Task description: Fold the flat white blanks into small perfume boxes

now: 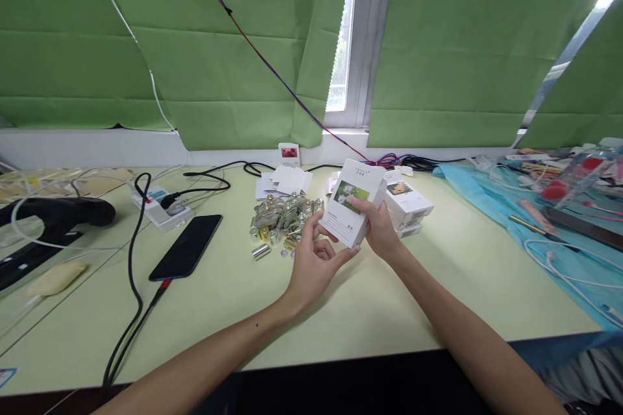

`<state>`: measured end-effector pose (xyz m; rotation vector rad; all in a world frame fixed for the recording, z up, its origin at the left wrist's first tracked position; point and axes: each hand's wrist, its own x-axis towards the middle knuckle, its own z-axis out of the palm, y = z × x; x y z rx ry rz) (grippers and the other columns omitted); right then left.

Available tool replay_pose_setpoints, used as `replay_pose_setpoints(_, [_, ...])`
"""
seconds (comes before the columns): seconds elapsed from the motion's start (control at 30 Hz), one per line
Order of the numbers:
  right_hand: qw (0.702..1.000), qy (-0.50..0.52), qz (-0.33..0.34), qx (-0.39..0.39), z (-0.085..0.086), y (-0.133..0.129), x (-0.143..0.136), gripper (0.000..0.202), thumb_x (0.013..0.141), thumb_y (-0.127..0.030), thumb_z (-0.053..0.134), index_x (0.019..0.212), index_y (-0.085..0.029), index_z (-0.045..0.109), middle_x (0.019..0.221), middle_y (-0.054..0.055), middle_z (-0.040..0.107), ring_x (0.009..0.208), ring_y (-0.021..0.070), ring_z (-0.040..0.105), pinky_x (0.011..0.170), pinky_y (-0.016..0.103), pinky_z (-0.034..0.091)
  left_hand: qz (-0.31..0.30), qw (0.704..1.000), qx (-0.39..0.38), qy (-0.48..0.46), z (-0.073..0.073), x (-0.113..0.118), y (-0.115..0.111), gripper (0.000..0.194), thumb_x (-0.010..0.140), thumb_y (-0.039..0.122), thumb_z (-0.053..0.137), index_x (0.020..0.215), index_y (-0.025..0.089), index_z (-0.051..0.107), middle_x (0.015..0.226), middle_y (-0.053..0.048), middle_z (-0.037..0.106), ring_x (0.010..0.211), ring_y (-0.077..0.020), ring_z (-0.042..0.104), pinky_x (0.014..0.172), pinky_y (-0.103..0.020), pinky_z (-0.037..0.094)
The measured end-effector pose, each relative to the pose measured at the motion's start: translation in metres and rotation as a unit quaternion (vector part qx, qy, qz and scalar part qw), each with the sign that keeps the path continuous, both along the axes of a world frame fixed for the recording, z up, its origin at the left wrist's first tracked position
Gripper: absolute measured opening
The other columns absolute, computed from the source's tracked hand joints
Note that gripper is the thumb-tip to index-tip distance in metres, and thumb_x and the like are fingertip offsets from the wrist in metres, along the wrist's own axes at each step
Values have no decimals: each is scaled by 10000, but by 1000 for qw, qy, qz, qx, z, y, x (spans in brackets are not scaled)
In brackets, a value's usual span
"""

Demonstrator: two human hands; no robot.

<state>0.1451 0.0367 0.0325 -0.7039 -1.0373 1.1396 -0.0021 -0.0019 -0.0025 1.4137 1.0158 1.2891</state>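
Observation:
A white box with a picture of white flowers [363, 183] is held tilted above the table between both hands. My left hand [314, 269] grips its lower edge, fingers curled at the lower left corner and thumb along the bottom. My right hand [379, 227] holds its right side, with the thumb on the flower picture. Behind the left hand lies a pile of small glass bottles and silver and gold caps [285, 215]. White folded papers [291, 178] are just beyond the pile. Stacked white boxes [411, 203] stand to the right, partly behind the held box.
A black phone [187, 248] with a cable lies left of the pile, near a white power strip [163, 207]. A small box with a red picture [290, 154] stands at the wall. Blue cloth [491, 207] with cables and tools covers the right side.

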Motion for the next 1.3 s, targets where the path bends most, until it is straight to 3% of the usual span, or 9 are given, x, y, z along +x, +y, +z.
replay_pose_setpoints(0.2, [1000,-7,10,6,-1,0,1,346,762,-395,796,1049,-232,691,1015,17,761,933,233,707,815,353,583,-5,1000,-11,-6,-1,0,2,855,668,428,908,1346,270,410,976,22,618,508,-40,485,479,-207,405])
replay_pose_setpoints(0.43, [999,-46,25,7,-1,-1,-1,290,761,-388,772,990,-218,719,956,31,767,877,244,703,749,352,576,-36,998,-53,-2,3,1,-1,926,641,394,921,1359,241,355,747,44,706,478,-88,527,494,-214,400])
replay_pose_setpoints(0.73, [998,-49,39,3,-1,-1,-1,355,755,-404,767,1053,-224,696,984,30,769,893,250,711,766,365,582,-46,996,-74,1,6,1,-5,1005,628,402,918,1424,240,326,732,28,733,450,-105,560,453,-217,446])
replay_pose_setpoints(1.17, [998,-54,44,3,2,-3,-2,341,755,-409,772,1031,-219,710,976,38,774,878,254,717,752,368,590,-85,995,-47,33,8,-2,-7,1042,744,439,847,1529,216,199,623,55,680,474,-134,591,499,-227,435])
replay_pose_setpoints(1.3, [997,-63,38,-2,1,-3,-1,345,741,-417,777,1019,-221,718,974,40,774,895,261,714,770,378,586,-82,996,-41,23,5,-3,-5,1034,728,441,862,1513,220,225,722,16,724,550,-139,609,543,-239,442])
